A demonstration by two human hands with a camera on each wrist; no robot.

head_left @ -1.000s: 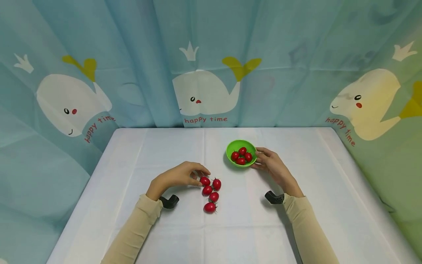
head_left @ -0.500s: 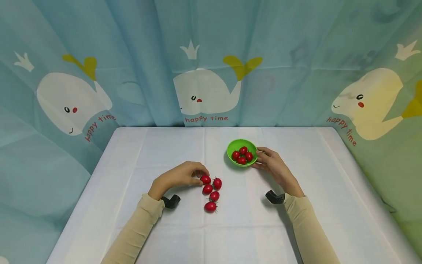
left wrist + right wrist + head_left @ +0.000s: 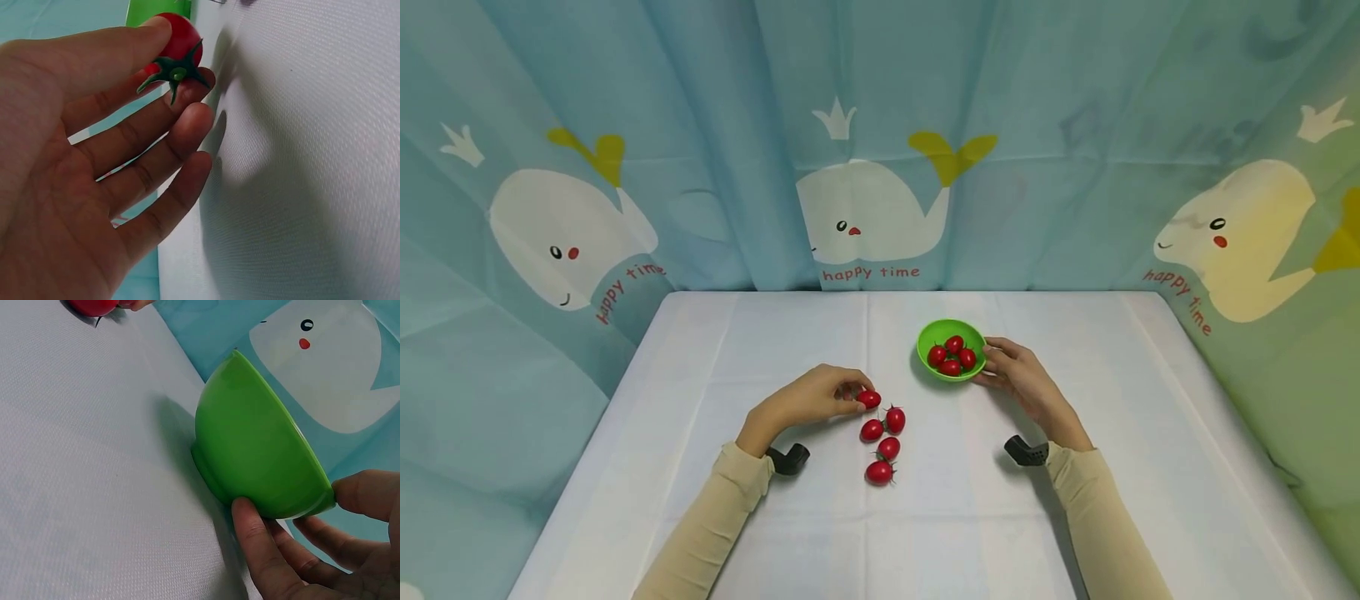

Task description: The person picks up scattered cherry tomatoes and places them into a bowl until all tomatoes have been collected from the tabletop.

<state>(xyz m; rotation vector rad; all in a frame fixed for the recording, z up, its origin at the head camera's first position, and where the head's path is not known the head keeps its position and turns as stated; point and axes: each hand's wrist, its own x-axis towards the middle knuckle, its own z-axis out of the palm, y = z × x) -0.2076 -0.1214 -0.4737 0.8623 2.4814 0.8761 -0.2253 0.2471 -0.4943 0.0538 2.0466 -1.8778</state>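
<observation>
While the right hand [image 3: 1030, 387] grips the green bowl [image 3: 929, 335], held tomato [image 3: 870, 399]: pinched between left hand's [image 3: 808, 400] thumb and finger.
Bowl vs held tomato: farther out and to the right, apart.
Long axis: roughly sideways, stem end back toward left wrist.
Nearer hand: left for held tomato, right for bowl.
Loose tomatoes [image 3: 895, 420]: four on the table [image 3: 962, 475], nearer the person.
Left wrist view: shows stem leaves [image 3: 178, 74]; head view doesn't resolve them.
Right wrist view: thumb at rim, fingers on outer wall; contents hidden.
Head view: shows four bowl tomatoes [image 3: 951, 367].
</observation>
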